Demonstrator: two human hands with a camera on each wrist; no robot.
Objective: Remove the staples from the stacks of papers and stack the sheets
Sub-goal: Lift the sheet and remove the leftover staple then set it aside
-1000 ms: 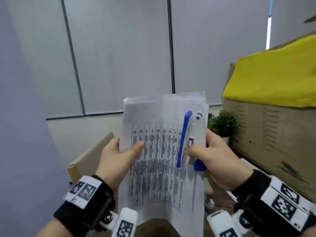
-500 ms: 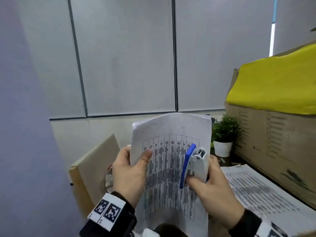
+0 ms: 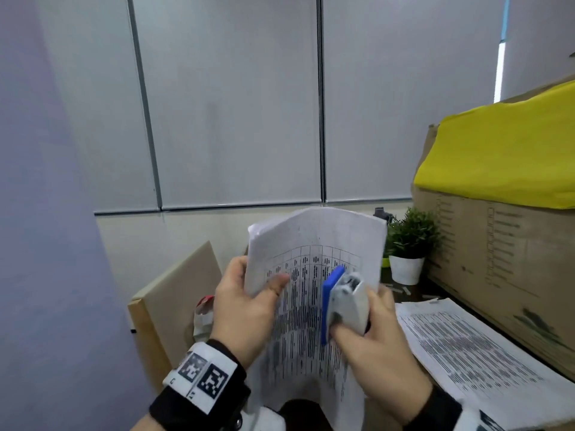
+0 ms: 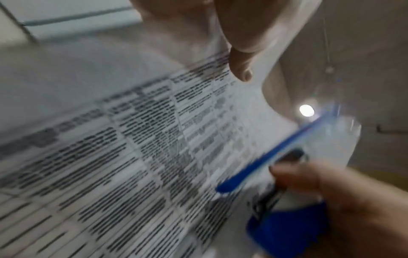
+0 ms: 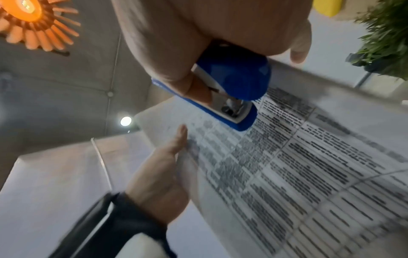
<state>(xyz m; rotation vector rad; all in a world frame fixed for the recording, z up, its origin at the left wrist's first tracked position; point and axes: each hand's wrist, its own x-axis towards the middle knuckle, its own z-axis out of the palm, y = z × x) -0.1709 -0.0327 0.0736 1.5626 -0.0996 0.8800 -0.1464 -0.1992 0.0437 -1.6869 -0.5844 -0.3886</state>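
Note:
A stack of printed table sheets (image 3: 314, 244) is held upright in front of me, its top edge bowed. My left hand (image 3: 249, 300) grips its left edge, thumb (image 4: 240, 69) on the front and fingers behind. My right hand (image 3: 370, 331) grips a blue and white stapler (image 3: 342, 300) against the front of the sheets near their right side; its blue base (image 5: 220, 113) lies flat on the paper (image 5: 309, 165). No staple can be made out; both wrist views are blurred.
Loose printed sheets (image 3: 473, 346) lie on the dark table at the right. Behind them stands a large cardboard box (image 3: 504, 259) topped with yellow material (image 3: 504, 154), and a small potted plant (image 3: 410, 244). A tan board (image 3: 174, 287) leans at the left.
Both hands have lowered the sheets and the stapler towards the table. The stapler has tilted so its front end faces me more, and the view has swung down and right.

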